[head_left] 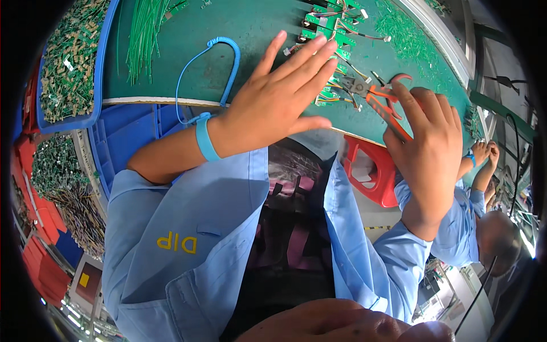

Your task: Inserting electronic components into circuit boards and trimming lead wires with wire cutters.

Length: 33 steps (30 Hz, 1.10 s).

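Light-blue jacket [188, 216] with yellow lettering filled lower centre of the frame. Left hand [273, 97], upper centre: flat, not gripping, back of it up, fingers spread toward upper right, tips over the wired boards; couldn't tell if they pressed down. Pale blue wrist strap [207, 139] on that wrist, thin end of the blue coiled cord [233, 62] running to it. Right hand [430, 131], right of centre: grasping orange-handled cutters [376, 104], handles apart, grey nose pointing left into the wires at the boards' lower end; couldn't tell if it touched one. Red plastic piece [390, 188] sat below the desk edge, right of centre.

Green circuit boards [342, 40] lay in a row on the green desk [262, 17], top centre, multicolour wires and white connectors on them, partly covered by the left hand. Green strips [145, 40] were bunched upper left; small green clippings [404, 34] scattered upper right. Blue bin [101, 74] full of green and tan bits, far upper left. Co-worker [456, 239] in blue, right edge, hands together.
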Each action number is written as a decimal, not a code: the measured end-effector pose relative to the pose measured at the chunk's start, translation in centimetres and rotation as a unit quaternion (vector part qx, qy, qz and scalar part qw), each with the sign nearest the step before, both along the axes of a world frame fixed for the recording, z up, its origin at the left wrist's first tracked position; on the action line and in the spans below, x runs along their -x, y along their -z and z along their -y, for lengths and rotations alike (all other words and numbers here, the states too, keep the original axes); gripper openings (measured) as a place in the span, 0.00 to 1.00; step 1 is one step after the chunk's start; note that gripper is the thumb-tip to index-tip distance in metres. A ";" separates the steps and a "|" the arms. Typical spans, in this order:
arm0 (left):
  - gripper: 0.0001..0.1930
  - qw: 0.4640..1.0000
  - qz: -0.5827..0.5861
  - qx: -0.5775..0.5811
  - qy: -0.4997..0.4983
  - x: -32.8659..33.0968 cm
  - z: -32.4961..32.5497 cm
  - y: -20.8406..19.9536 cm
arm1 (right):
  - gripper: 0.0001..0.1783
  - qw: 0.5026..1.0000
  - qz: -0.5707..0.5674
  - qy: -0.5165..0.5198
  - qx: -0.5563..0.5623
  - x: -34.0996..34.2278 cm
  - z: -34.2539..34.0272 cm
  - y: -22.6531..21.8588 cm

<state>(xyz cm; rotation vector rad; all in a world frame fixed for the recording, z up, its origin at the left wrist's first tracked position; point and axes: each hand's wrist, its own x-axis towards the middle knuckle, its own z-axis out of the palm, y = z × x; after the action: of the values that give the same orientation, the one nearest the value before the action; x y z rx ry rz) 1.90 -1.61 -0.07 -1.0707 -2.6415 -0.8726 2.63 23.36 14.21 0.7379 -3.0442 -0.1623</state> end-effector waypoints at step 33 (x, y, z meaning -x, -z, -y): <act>0.34 0.998 -0.058 0.002 -0.006 -0.5 -0.3 2.4 | 0.35 0.998 0.020 -0.012 -0.054 -4.2 1.0 0.6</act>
<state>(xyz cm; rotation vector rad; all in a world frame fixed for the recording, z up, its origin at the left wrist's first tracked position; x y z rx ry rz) 2.41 -1.31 -2.49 -1.0711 -2.5526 -0.7796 6.79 22.37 13.61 0.7938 -3.0828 -0.3190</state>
